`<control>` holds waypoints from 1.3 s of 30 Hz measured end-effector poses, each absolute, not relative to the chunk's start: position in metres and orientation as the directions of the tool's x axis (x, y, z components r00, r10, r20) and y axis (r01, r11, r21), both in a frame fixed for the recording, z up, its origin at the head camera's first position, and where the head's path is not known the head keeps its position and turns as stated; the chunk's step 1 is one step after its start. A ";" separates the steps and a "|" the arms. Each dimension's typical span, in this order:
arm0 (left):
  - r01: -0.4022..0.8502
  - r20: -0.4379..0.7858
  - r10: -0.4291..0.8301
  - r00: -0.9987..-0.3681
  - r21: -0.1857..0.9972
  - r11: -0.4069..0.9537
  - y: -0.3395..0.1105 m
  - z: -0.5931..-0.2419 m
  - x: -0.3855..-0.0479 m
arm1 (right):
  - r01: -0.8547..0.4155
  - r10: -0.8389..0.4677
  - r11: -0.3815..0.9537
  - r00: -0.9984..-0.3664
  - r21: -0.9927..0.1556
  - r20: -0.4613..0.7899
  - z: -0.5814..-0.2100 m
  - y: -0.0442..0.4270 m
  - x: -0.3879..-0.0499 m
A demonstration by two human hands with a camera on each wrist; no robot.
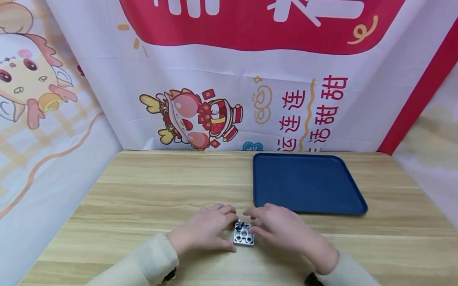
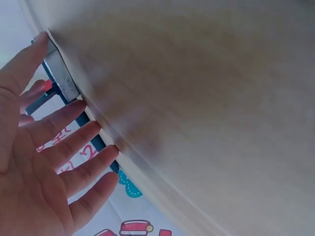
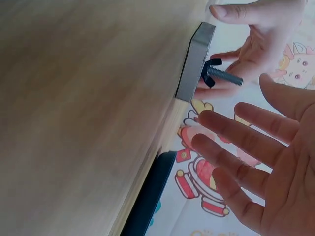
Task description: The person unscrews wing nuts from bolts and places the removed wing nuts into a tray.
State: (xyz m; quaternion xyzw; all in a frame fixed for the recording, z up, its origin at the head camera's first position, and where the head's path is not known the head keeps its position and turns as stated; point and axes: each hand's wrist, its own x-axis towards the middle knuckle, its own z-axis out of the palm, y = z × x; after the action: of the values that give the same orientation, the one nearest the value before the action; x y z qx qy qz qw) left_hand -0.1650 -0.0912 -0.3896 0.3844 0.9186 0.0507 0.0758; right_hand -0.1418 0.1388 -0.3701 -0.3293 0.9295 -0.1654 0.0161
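Observation:
A small square metal block [image 1: 244, 234] with round holes lies flat on the wooden table. From its far left corner a threaded bolt with a black wing nut [image 3: 211, 73] stands upright. My left hand [image 1: 203, 231] is spread at the block's left side, thumb near its close edge; whether it touches cannot be told. At the block's right is my right hand [image 1: 283, 229], fingers parted and relaxed, holding nothing. In the left wrist view the block [image 2: 61, 73] shows beyond my left hand [image 2: 54, 157]. The right wrist view shows my right hand [image 3: 266, 157] beside it.
A dark blue tray [image 1: 306, 182] lies at the back right of the wooden table [image 1: 158, 183], beyond my right hand. Behind the table hangs a printed white and red cloth [image 1: 226, 67], and another patterned cloth [image 1: 43, 137] hangs at the left.

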 end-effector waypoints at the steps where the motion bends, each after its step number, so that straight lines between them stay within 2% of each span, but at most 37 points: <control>1: 0.696 -0.099 0.710 -0.697 0.149 0.703 -0.091 -0.390 -0.165 | -0.609 -0.618 0.725 -0.781 -0.321 0.085 -0.370 0.137 -0.142; 10: 0.694 -0.060 0.704 -0.708 0.128 0.709 -0.087 -0.392 -0.170 | -0.638 -0.644 0.688 -0.757 -0.346 0.114 -0.369 0.131 -0.143; 22: 0.681 -0.060 0.696 -0.716 0.161 0.715 -0.085 -0.392 -0.172 | -0.615 -0.633 0.693 -0.769 -0.375 0.092 -0.369 0.126 -0.145; 28: 0.656 -0.058 0.682 -0.729 0.222 0.721 -0.086 -0.391 -0.171 | -0.586 -0.602 0.714 -0.793 -0.382 0.091 -0.368 0.120 -0.146; 39: 0.623 -0.059 0.691 -0.721 0.383 0.682 -0.087 -0.391 -0.173 | -0.509 -0.539 0.702 -0.837 -0.498 0.096 -0.370 0.121 -0.150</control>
State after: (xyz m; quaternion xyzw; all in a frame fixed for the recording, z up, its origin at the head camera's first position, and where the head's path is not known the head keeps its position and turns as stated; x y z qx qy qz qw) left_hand -0.1731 -0.0870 -0.3909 0.3602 0.9118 0.1705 0.0996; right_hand -0.1496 0.1210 -0.3698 -0.2841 0.9220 -0.2614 0.0284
